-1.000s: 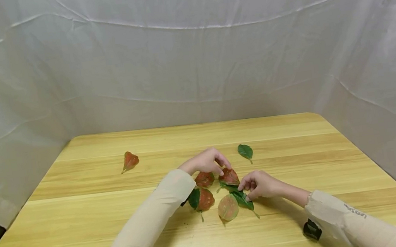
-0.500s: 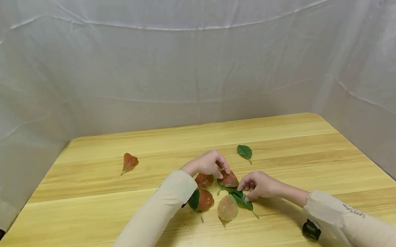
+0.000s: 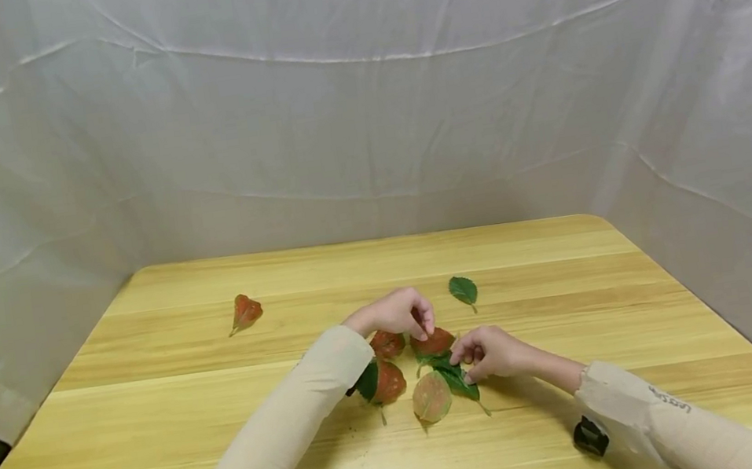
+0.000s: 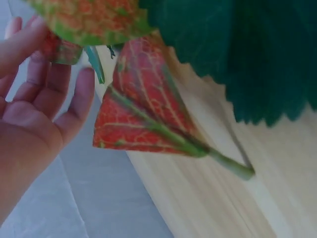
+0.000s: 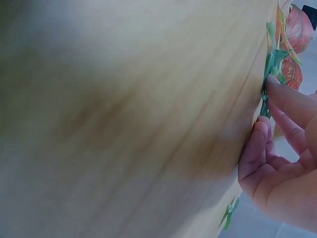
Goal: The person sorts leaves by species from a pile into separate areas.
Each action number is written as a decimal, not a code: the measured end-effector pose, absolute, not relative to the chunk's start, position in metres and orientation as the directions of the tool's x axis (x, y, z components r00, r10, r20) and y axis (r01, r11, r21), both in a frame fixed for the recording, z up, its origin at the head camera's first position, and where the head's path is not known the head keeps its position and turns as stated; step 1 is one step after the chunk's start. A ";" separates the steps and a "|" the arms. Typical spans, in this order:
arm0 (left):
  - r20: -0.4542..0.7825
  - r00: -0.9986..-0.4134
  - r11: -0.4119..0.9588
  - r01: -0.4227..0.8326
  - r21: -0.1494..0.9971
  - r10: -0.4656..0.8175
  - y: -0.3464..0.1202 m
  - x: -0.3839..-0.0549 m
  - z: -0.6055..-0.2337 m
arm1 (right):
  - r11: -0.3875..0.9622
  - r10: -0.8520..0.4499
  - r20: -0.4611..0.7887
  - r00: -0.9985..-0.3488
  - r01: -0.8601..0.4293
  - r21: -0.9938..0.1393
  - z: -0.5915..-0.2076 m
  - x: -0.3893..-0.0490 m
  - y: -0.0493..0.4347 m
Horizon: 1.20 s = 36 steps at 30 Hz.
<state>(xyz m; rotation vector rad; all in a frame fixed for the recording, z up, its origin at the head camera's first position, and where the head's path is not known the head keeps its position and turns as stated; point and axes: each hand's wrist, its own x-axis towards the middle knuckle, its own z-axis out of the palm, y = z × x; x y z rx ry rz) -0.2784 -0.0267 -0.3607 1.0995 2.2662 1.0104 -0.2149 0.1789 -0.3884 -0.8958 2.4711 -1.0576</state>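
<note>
My left hand (image 3: pixel 401 313) pinches the far edge of a red leaf (image 3: pixel 437 341) between thumb and fingers, over the cluster. In the left wrist view, that hand (image 4: pixel 39 99) shows behind a large folded red leaf (image 4: pixel 148 104) and a dark green serrated leaf (image 4: pixel 208 39). On the right side of the cluster, my right hand (image 3: pixel 494 351) holds a green leaf (image 3: pixel 461 383) down low with thumb and fingertips. The right wrist view has the thumb of this hand (image 5: pixel 282 144) against green leaf edges (image 5: pixel 270 69), close to the tabletop.
Near the hands lie a round orange-green leaf (image 3: pixel 431 397), a red-and-green leaf (image 3: pixel 388 382) and another red leaf (image 3: pixel 387 342). Farther off are a single red leaf (image 3: pixel 245 313) and a green leaf (image 3: pixel 463 289). White sheeting (image 3: pixel 362 125) surrounds the wooden table (image 3: pixel 158 421).
My left fingertips have come down and slightly toward me, and the red leaf they hold has tilted lower over the green leaves. The right hand has stayed in place.
</note>
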 end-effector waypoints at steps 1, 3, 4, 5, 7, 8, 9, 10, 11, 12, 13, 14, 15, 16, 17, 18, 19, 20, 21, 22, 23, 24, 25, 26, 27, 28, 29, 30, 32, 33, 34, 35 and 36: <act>-0.054 -0.586 0.405 0.487 0.774 0.808 -0.027 -0.279 -0.361 | 0.533 -0.652 -0.033 -0.758 -0.426 -0.732 -0.388 -0.215 0.179; -0.045 -0.568 0.371 0.474 0.799 0.822 -0.028 -0.280 -0.361 | 0.532 -0.651 -0.032 -0.758 -0.426 -0.732 -0.388 -0.215 0.178; -0.041 -0.561 0.356 0.465 0.811 0.827 -0.029 -0.280 -0.361 | 0.532 -0.651 -0.032 -0.758 -0.425 -0.732 -0.388 -0.215 0.178; -0.034 -0.555 0.338 0.457 0.823 0.831 -0.030 -0.281 -0.361 | 0.532 -0.651 -0.033 -0.759 -0.425 -0.732 -0.388 -0.215 0.178; -0.017 -0.552 0.307 0.438 0.845 0.834 -0.031 -0.281 -0.362 | 0.532 -0.652 -0.032 -0.758 -0.427 -0.731 -0.388 -0.216 0.178; -0.008 -0.552 0.293 0.429 0.855 0.834 -0.032 -0.282 -0.362 | 0.532 -0.652 -0.031 -0.757 -0.429 -0.730 -0.388 -0.216 0.178; 0.001 -0.556 0.280 0.420 0.863 0.831 -0.032 -0.282 -0.362 | 0.532 -0.653 -0.030 -0.757 -0.430 -0.730 -0.388 -0.216 0.178; 0.009 -0.562 0.270 0.411 0.871 0.827 -0.033 -0.282 -0.362 | 0.533 -0.653 -0.030 -0.757 -0.431 -0.728 -0.389 -0.216 0.178; 0.019 -0.570 0.261 0.404 0.877 0.822 -0.034 -0.282 -0.361 | 0.535 -0.652 -0.031 -0.758 -0.430 -0.727 -0.389 -0.216 0.178; 0.027 -0.577 0.255 0.401 0.880 0.816 -0.034 -0.282 -0.360 | 0.536 -0.651 -0.031 -0.758 -0.430 -0.726 -0.389 -0.216 0.178; 0.036 -0.584 0.251 0.403 0.880 0.811 -0.035 -0.282 -0.360 | 0.539 -0.649 -0.034 -0.760 -0.428 -0.725 -0.389 -0.216 0.178; 0.045 -0.591 0.248 0.405 0.880 0.805 -0.035 -0.282 -0.359 | 0.542 -0.646 -0.037 -0.763 -0.424 -0.725 -0.389 -0.216 0.178; 0.055 -0.600 0.247 0.410 0.878 0.798 -0.036 -0.281 -0.358 | 0.546 -0.643 -0.039 -0.765 -0.422 -0.724 -0.389 -0.216 0.178; 0.066 -0.609 0.247 0.417 0.875 0.791 -0.036 -0.281 -0.358 | 0.550 -0.640 -0.042 -0.767 -0.420 -0.722 -0.390 -0.216 0.179; 0.077 -0.619 0.251 0.425 0.870 0.782 -0.037 -0.281 -0.357 | 0.550 -0.640 -0.041 -0.767 -0.421 -0.721 -0.390 -0.216 0.179; 0.087 -0.630 0.256 0.433 0.864 0.772 -0.037 -0.281 -0.357 | 0.552 -0.639 -0.040 -0.768 -0.422 -0.719 -0.389 -0.216 0.179; 0.094 -0.643 0.262 0.436 0.861 0.760 -0.038 -0.281 -0.357 | 0.551 -0.639 -0.039 -0.768 -0.422 -0.720 -0.389 -0.216 0.179; 0.097 -0.657 0.269 0.432 0.861 0.747 -0.039 -0.281 -0.357 | 0.549 -0.641 -0.036 -0.767 -0.425 -0.720 -0.389 -0.216 0.179; 0.094 -0.674 0.278 0.422 0.863 0.733 -0.040 -0.281 -0.357 | 0.546 -0.644 -0.032 -0.765 -0.429 -0.720 -0.390 -0.216 0.179; 0.092 -0.688 0.283 0.412 0.866 0.719 -0.040 -0.281 -0.357 | 0.543 -0.646 -0.029 -0.763 -0.432 -0.720 -0.390 -0.216 0.179; 0.083 -0.702 0.282 0.388 0.878 0.707 -0.041 -0.281 -0.357 | 0.539 -0.648 -0.026 -0.761 -0.435 -0.721 -0.390 -0.216 0.179; 0.073 -0.713 0.277 0.362 0.890 0.697 -0.043 -0.281 -0.357 | 0.536 -0.649 -0.025 -0.760 -0.434 -0.725 -0.390 -0.216 0.179; 0.061 -0.723 0.269 0.333 0.904 0.688 -0.044 -0.282 -0.357 | 0.531 -0.652 -0.024 -0.758 -0.433 -0.728 -0.390 -0.216 0.180; 0.052 -0.733 0.260 0.306 0.916 0.679 -0.045 -0.282 -0.357 | 0.529 -0.653 -0.024 -0.757 -0.434 -0.729 -0.390 -0.217 0.180; 0.044 -0.740 0.248 0.279 0.928 0.671 -0.046 -0.282 -0.357 | 0.527 -0.655 -0.023 -0.756 -0.435 -0.730 -0.391 -0.217 0.180; 0.037 -0.746 0.233 0.254 0.939 0.665 -0.048 -0.281 -0.357 | 0.525 -0.656 -0.021 -0.755 -0.436 -0.731 -0.391 -0.217 0.180; 0.025 -0.751 0.217 0.222 0.951 0.660 -0.049 -0.281 -0.357 | 0.525 -0.655 -0.022 -0.755 -0.434 -0.732 -0.391 -0.217 0.180; 0.018 -0.756 0.207 0.202 0.957 0.655 -0.051 -0.281 -0.357 | 0.527 -0.655 -0.022 -0.755 -0.435 -0.730 -0.391 -0.217 0.180; 0.014 -0.762 0.192 0.181 0.965 0.647 -0.053 -0.280 -0.357 | 0.534 -0.652 -0.026 -0.758 -0.435 -0.725 -0.391 -0.217 0.180; 0.011 -0.764 0.186 0.170 0.968 0.645 -0.055 -0.280 -0.356 | 0.536 -0.651 -0.027 -0.759 -0.435 -0.723 -0.392 -0.218 0.181; 0.011 -0.765 0.178 0.164 0.970 0.644 -0.056 -0.280 -0.357 | 0.539 -0.649 -0.030 -0.760 -0.433 -0.723 -0.392 -0.218 0.181; 0.011 -0.767 0.173 0.159 0.972 0.641 -0.057 -0.280 -0.357 | 0.542 -0.647 -0.033 -0.762 -0.428 -0.723 -0.392 -0.218 0.181; 0.014 -0.769 0.170 0.159 0.972 0.640 -0.058 -0.279 -0.358 | 0.542 -0.647 -0.035 -0.762 -0.427 -0.724 -0.392 -0.218 0.181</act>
